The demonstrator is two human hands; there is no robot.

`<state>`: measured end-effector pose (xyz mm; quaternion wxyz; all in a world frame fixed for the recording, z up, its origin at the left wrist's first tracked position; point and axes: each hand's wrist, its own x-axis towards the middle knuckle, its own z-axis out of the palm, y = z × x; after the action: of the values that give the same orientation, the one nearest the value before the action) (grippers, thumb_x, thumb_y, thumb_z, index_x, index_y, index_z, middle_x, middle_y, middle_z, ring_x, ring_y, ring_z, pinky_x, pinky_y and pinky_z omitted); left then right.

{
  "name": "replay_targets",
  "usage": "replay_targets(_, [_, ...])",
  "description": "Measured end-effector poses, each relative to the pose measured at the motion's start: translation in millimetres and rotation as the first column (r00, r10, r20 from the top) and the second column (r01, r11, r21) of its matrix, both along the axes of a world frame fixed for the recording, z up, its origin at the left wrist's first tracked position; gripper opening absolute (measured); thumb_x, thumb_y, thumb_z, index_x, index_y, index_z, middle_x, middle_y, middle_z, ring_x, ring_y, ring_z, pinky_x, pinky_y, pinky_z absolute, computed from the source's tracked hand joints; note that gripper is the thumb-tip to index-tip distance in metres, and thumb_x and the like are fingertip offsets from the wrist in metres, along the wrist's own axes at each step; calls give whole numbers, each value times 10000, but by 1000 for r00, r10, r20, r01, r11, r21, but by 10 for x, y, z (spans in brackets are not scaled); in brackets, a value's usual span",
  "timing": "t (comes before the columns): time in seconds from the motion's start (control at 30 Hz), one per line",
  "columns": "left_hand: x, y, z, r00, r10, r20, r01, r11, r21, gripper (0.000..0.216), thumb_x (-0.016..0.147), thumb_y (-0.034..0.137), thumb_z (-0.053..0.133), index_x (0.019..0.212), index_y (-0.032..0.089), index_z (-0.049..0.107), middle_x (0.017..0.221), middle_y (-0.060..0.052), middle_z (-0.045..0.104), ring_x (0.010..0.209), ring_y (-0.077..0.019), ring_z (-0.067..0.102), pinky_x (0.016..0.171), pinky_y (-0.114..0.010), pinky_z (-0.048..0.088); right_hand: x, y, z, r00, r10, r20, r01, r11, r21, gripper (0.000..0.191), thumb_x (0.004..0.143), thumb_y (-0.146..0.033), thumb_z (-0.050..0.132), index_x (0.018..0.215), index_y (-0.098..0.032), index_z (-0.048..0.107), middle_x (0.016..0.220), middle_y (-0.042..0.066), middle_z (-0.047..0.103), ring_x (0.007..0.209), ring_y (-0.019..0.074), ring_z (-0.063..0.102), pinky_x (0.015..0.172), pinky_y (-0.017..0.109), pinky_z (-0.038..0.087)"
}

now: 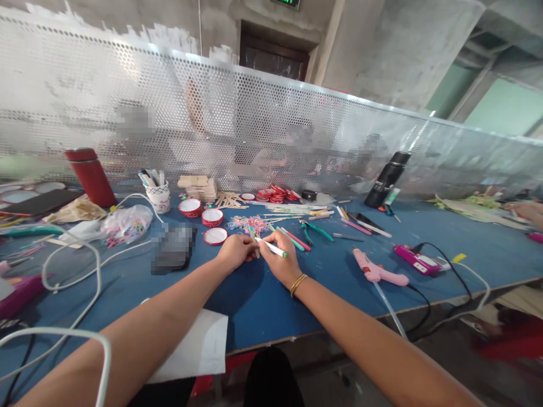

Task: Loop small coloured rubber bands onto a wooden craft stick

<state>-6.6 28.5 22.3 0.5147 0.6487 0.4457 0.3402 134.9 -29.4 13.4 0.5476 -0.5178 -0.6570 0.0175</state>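
My left hand (236,251) is closed on a narrow wooden craft stick (251,228), with red and green colouring on its upper part. In my right hand (283,263) is a white marker pen (272,247) with a green end, its other end pointing toward the stick. Whether the pen's tip touches the stick is too small to tell. Both hands are close together above the blue table (263,308). Just beyond them lies a pile of thin multicoloured strands (263,225). Several coloured markers (297,238) and green-handled pliers (316,232) are to the right of the strands.
A pink glue gun (377,268) and a purple device (418,260) with cables lie at right. Red-rimmed round tins (215,236), a dark phone-like slab (173,249), a paper cup of pens (158,198) and white cables (98,271) are leftward. A perforated metal screen (254,130) stands behind.
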Motion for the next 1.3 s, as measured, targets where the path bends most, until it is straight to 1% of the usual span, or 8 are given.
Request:
replay_targets(0.17, [-1, 9, -19, 1000, -13, -14, 13, 1000, 6, 193, 746, 280, 652, 605, 149, 660, 561, -18, 641, 473, -88, 550, 486, -193, 445, -1, 9, -21, 1000, 6, 19, -6, 1000, 4, 109, 839, -271, 596, 748, -211, 582, 724, 11, 630, 726, 178, 572, 696, 307, 432])
replay_targets(0.37, [-4, -16, 0, 1000, 1, 1, -1, 1000, 2, 189, 721, 298, 691, 611, 147, 660, 556, -17, 638, 479, -86, 554, 496, -185, 449, 0, 9, -33, 999, 7, 33, -7, 1000, 14, 112, 846, -286, 593, 760, -214, 587, 720, 12, 623, 726, 183, 568, 691, 310, 430])
replay_targets(0.6, [-8, 28, -54, 1000, -12, -16, 13, 1000, 23, 188, 716, 315, 690, 625, 152, 670, 568, -22, 644, 479, -93, 559, 477, -186, 436, 0, 14, -34, 999, 22, 35, -23, 1000, 11, 108, 848, -281, 592, 762, -216, 582, 732, 13, 631, 732, 185, 573, 685, 309, 433])
replay_targets(0.93, [-18, 38, -66, 999, -25, -40, 27, 998, 56, 198, 726, 331, 658, 637, 155, 672, 587, -28, 647, 507, -103, 571, 487, -191, 439, -6, 19, -27, 999, 6, 41, -7, 1000, 8, 114, 849, -292, 588, 769, -211, 583, 745, 22, 635, 734, 185, 571, 692, 309, 434])
replay_targets(1.3, [-8, 28, -49, 999, -20, -42, 21, 999, 35, 253, 725, 381, 668, 642, 142, 658, 597, -19, 647, 513, -90, 559, 512, -189, 447, 2, 18, -18, 999, -5, 48, 5, 1000, 8, 124, 857, -286, 583, 762, -207, 584, 745, 18, 631, 734, 175, 565, 693, 296, 422])
